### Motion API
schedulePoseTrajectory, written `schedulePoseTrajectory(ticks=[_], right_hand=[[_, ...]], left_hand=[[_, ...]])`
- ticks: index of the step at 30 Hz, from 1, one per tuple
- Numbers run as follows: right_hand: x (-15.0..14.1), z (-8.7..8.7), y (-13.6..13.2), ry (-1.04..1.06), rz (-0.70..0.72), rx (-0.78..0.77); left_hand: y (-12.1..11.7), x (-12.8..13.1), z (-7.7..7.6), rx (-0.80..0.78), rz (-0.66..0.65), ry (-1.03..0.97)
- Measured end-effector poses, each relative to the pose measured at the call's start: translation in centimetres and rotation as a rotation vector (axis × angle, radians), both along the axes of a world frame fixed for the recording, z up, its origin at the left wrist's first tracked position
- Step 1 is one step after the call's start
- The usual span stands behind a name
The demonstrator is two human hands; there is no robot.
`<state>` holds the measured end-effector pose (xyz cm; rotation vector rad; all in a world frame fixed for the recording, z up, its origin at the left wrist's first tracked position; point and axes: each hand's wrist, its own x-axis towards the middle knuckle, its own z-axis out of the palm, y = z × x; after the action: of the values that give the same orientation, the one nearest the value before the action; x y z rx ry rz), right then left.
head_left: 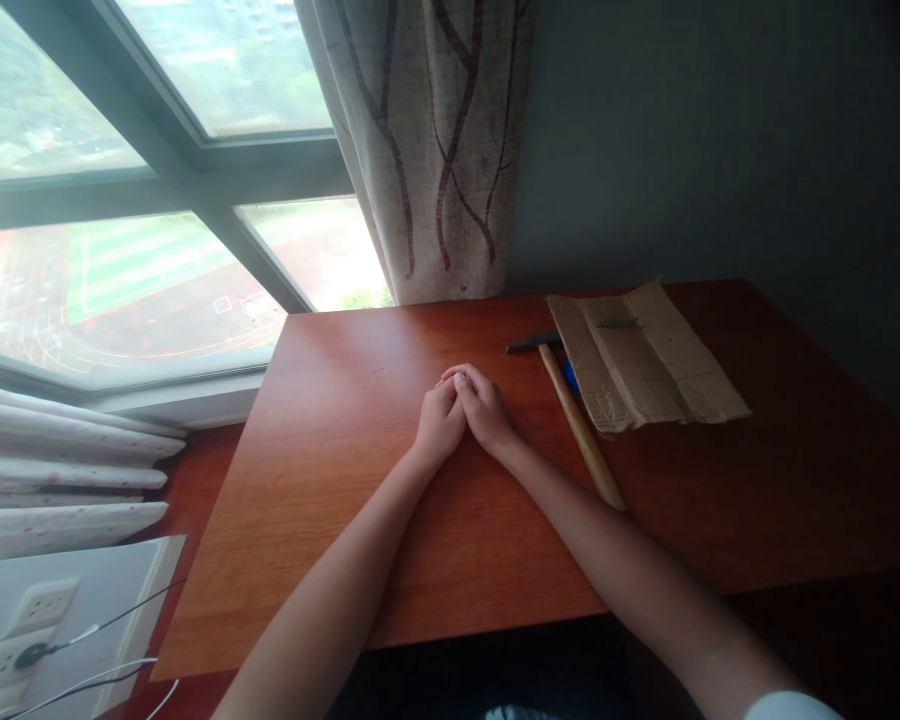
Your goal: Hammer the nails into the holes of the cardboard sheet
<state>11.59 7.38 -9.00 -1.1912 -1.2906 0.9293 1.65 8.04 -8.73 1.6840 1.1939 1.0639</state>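
My left hand (441,422) and my right hand (486,410) are clasped together above the middle of the wooden table (330,430). Their fingers are folded against each other, and no object shows between them. To the right of my hands lies a hammer (581,430), its wooden handle pointing towards me and its dark head at the far end. A bent piece of brown cardboard (671,365) rests beside it, close to the hammer head. Part of a blue thing (571,378) peeks out from under the cardboard's left edge; the rest is hidden.
Behind the table hang a patterned curtain (450,150) and a dark wall (682,150). A large window (150,270) is at the left. Low on the left, a wall socket (45,605) has a plug in it, with cables (112,672) running near the table's corner.
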Motion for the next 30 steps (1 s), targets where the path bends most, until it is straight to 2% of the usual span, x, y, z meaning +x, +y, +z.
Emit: schedulePoseTrajectory(ticks=[22, 26, 28, 30], right_hand=[[0.1, 0.0, -0.2, -0.008, -0.006, 0.019], [0.4, 1.8, -1.3, -0.200, -0.054, 0.150], [1.0, 3.8, -2.9, -0.335, -0.035, 0.264], [2.4, 6.3, -5.2, -0.385, 0.027, 0.327]], left_hand=[[0.0, 0.0, 0.0, 0.009, -0.009, -0.015], [-0.6, 0.1, 0.1, 0.018, -0.048, -0.025], [-1.2, 0.3, 0.1, 0.018, -0.080, -0.024], [-1.8, 0.7, 0.3, 0.021, -0.109, -0.020]])
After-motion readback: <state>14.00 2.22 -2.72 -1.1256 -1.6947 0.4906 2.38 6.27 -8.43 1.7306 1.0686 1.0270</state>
